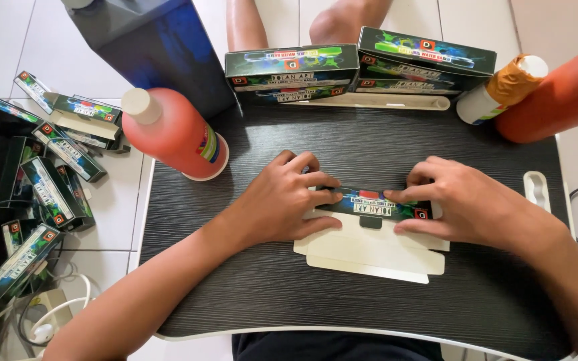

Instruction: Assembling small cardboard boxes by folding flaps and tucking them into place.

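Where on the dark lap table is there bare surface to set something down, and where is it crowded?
Bare: the strip of table between the hands and the back row of boxes, and the front edge below the flat carton. Crowded: the middle, where the left hand and right hand press the carton; the back left corner by the red bottle.

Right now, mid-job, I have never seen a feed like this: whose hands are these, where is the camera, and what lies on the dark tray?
There is no machine here. One camera sits on a person's head and looks down at their own two bare hands. The left hand and right hand both press on a flat, unfolded carton, dark printed side up at its top, white flaps below. It lies on a dark wood-grain lap table. At the far edge stand two folded boxes. A red bottle stands at the left corner, another lies at the right. More boxes lie on the floor, left.
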